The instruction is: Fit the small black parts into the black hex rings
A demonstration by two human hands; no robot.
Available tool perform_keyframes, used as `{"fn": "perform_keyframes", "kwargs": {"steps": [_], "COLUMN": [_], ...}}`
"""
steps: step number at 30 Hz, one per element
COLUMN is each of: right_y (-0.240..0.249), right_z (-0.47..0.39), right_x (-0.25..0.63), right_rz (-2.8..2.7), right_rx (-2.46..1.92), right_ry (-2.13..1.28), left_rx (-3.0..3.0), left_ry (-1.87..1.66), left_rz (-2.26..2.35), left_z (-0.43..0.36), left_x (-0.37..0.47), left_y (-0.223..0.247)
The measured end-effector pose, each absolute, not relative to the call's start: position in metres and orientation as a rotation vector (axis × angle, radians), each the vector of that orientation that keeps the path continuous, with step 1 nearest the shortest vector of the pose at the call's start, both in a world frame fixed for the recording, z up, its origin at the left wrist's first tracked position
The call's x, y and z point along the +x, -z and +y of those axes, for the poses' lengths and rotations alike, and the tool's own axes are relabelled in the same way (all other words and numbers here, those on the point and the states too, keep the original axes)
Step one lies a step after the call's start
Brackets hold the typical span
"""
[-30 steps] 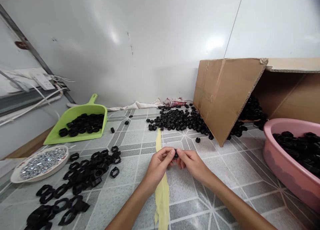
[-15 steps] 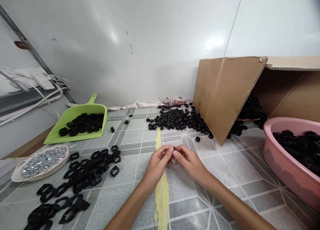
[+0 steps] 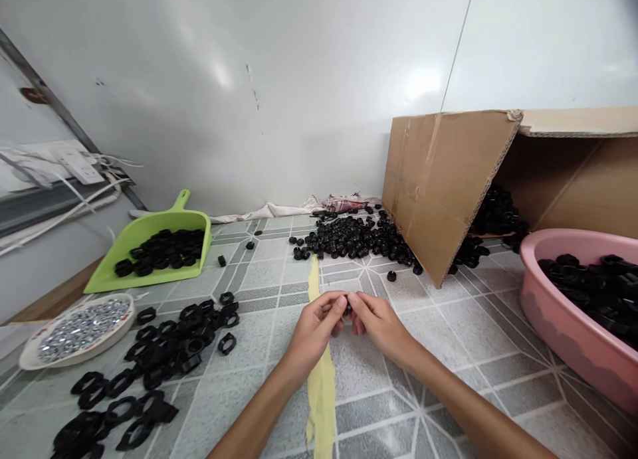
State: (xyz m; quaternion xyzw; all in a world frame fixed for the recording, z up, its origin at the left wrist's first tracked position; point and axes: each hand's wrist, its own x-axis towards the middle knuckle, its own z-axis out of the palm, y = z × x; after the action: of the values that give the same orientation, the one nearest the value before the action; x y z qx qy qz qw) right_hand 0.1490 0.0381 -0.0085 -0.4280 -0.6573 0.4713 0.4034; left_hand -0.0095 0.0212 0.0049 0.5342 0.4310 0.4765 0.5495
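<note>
My left hand and my right hand meet over the tiled-pattern surface, beside the yellow tape strip. Between their fingertips both pinch a small black part, mostly covered by the fingers. Beyond them spreads a heap of small black parts. Larger black rings lie loose to the left of my left hand. Small shiny metal pieces fill an oval white dish at the far left.
A green dustpan with black parts stands at the back left. On the right, a tilted cardboard box has black parts inside, next to a pink basin of black pieces. Behind is a white wall; cables run at the left.
Both hands remain together. My right fingers have shifted slightly around the small black part, which shows a little more now. The camera view has moved slightly.
</note>
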Motion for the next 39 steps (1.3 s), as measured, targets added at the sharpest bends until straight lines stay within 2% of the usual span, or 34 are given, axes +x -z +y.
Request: {"fn": "perform_keyframes", "kwargs": {"steps": [9, 20, 30, 34, 39], "right_y": [0.011, 0.004, 0.012, 0.021, -0.011], "right_z": [0.046, 0.033, 0.041, 0.048, 0.036], "right_x": [0.153, 0.157, 0.151, 0.15, 0.167], "right_rz": [-1.571, -1.545, -1.335, -1.301, -1.453], "right_rx": [-1.025, -1.047, -1.007, -0.981, -0.877], "right_ry": [-1.292, -1.122, -1.125, -1.136, -1.124], "left_rx": [1.359, 1.686, 2.022, 2.114, 2.164], "left_ry": [-1.186, -1.191, -1.077, -0.859, -0.615], "left_rz": [1.027, 1.184, 1.808, 2.105, 2.219], "left_z": [0.02, 0.016, -0.001, 0.008, 0.011], "left_x": [0.0, 0.003, 0.015, 0.016, 0.013], "left_y": [-0.001, 0.013, 0.01, 0.022, 0.024]}}
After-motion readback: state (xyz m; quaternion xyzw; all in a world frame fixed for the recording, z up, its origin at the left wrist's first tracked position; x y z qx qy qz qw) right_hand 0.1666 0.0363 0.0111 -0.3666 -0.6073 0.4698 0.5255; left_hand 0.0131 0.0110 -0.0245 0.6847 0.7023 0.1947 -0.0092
